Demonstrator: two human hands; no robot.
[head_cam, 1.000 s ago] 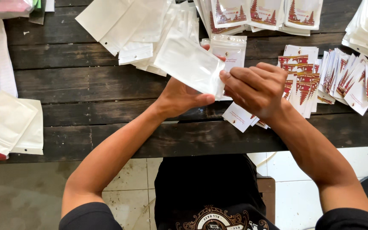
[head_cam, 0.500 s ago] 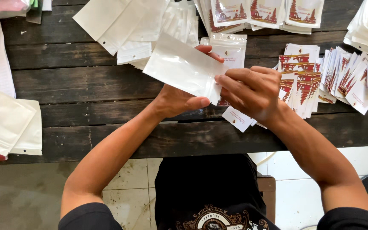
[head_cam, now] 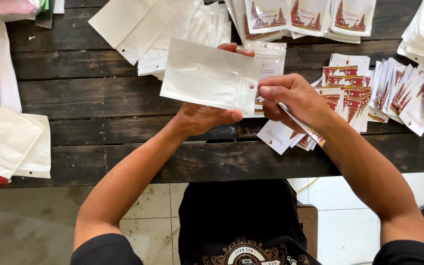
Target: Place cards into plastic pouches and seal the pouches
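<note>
Held above dark wooden table (head_cam: 99, 98): white pouch (head_cam: 207, 76), gripped underneath by left hand (head_cam: 204, 118). Pinched at pouch's right edge by right hand (head_cam: 290, 98), also clasping printed card (head_cam: 303, 128). Right of pouch: fanned card stacks (head_cam: 393, 88).

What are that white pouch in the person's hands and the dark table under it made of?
The white pouch looks like thin plastic film: smooth, slightly glossy, with a zip strip and a punched hang hole, and it flexes in the left hand. The table looks like dark-stained wooden planks, matte, with visible grain and gaps between the boards.
</note>
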